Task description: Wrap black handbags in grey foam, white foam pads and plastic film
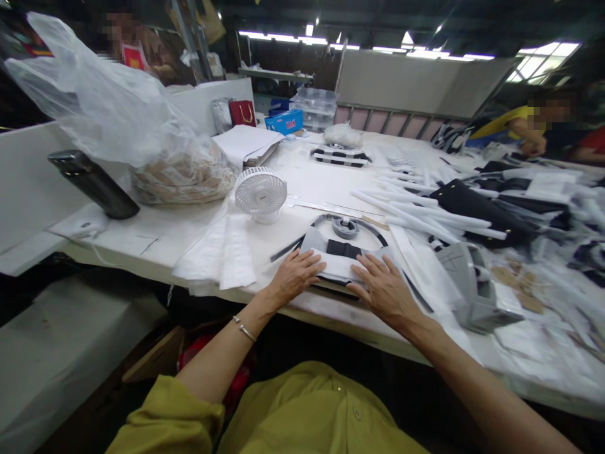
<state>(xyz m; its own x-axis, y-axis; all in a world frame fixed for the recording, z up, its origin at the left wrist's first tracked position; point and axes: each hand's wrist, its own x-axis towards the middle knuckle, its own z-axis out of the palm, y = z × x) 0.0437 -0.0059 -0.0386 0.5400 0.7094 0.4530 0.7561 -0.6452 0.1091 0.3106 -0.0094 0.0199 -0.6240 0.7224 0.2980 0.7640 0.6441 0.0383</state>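
A flat black item, possibly a bag, lies at the table's front edge, partly covered by a white translucent sheet (338,265). A dark curved strap (378,234) loops out behind it, and a coiled grey strap (345,227) sits inside the loop. My left hand (297,275) rests on the sheet's left end, fingers stretched out. On the right end lies my right hand (384,285), its fingers spread. Neither hand grips anything that I can see. Much of the black item is hidden under the sheet and my hands.
A white fan (261,192) and white strips (224,249) are to the left, near a dark bottle (94,184) and a large plastic bag (184,176). At right stand a grey tape dispenser (479,287), white foam tubes (420,211) and black pieces (477,208). A co-worker sits far right.
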